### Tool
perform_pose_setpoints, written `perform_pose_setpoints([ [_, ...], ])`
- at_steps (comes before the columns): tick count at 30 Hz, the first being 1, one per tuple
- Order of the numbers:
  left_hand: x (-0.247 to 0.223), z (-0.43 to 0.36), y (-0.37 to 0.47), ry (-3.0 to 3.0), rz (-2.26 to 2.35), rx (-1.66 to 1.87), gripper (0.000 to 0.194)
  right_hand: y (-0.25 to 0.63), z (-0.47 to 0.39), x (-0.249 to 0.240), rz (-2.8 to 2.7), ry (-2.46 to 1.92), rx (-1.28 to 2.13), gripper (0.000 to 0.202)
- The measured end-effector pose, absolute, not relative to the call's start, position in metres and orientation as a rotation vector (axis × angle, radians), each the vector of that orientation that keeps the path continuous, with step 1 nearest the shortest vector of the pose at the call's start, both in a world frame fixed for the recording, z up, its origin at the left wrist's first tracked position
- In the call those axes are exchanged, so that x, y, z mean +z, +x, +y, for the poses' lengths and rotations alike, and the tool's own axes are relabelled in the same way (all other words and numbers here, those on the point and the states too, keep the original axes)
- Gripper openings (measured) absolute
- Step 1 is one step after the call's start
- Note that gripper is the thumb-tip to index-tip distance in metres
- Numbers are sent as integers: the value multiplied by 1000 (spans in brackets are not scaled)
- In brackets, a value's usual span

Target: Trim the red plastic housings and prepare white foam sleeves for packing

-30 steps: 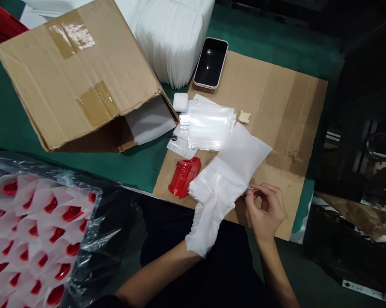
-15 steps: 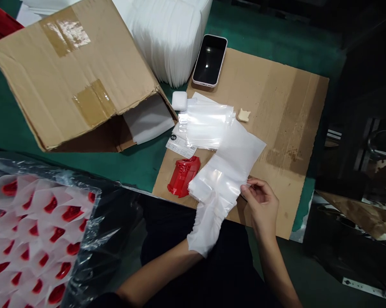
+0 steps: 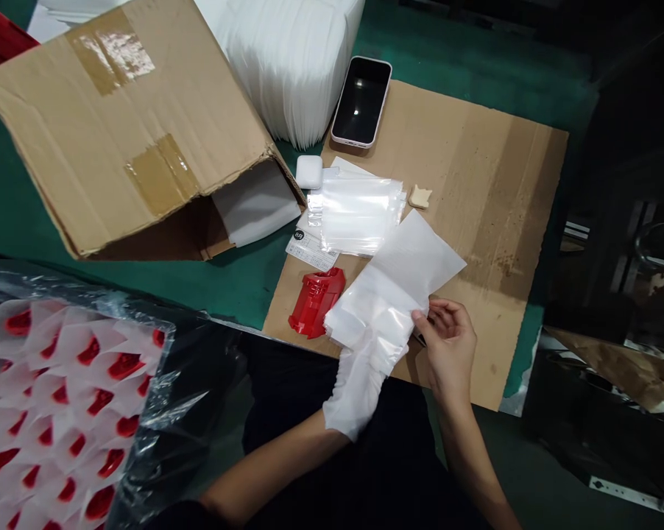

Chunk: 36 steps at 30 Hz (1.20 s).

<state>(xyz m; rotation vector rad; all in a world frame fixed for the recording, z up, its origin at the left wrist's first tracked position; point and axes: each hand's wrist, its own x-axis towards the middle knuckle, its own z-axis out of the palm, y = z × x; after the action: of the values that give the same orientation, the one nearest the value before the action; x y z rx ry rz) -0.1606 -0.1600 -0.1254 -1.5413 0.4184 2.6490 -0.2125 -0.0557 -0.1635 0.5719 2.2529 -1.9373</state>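
**Translucent white rectangular sheet (image 3: pixel 417 254) sits swung farther right and down at its far corner than half a second ago; bare right hand (image 3: pixel 450 344) sits a touch farther left**

Everything here turns on the right-hand edge of the glossy clear plastic bag (image 3: pixel 391 324), which lies over the lower part of the sheet near the bottom centre of the frame. The right hand is nearest to that edge, just right of it: its thumb touches the plastic and its fingers curl close behind. Whether they pinch the film cannot be told.

The left hand (image 3: pixel 362 368), in a thin white glove, comes from below and holds sheet and bag together; its fingertips are mostly hidden under the plastic. The sheet's long axis slants from lower left to upper right, its free end pointing away from the person, above the right hand.

Left of the sheet, apart from both hands, a glossy red moulded plastic shell (image 3: pixel 316 302) lies on the flat brown cardboard (image 3: pixel 498 206), its long axis slanting the same way. The left hand is nearer to it. Above, at the centre of the frame, lies a pile of clear flat bags (image 3: pixel 359 213), its lower-right corner meeting the sheet's edge in view.
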Motion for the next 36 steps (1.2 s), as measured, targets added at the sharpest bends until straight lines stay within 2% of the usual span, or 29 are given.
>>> perform_pose_setpoints([
  [8, -123, -159, -161, -1441, 442, 2680, 40, -209, -65, -161, 2466, 550, -1932, 31],
  [20, -127, -164, -166, -1430, 406, 2613, 52, -208, -69, -160, 2749, 282, -1913, 12],
  [27, -135, -165, -162, -1309, 352, 2680, 41, -209, -56, -157, 2660, 197, -1954, 10],
  [32, -134, -165, -161, -1264, 360, 2707, 38, -210, -47, -154, 2909, -25, -1702, 5],
  [36, -132, -164, -161, -1335, 319, 2664, 45, -213, -41, -157, 3194, -474, -1448, 19],
])
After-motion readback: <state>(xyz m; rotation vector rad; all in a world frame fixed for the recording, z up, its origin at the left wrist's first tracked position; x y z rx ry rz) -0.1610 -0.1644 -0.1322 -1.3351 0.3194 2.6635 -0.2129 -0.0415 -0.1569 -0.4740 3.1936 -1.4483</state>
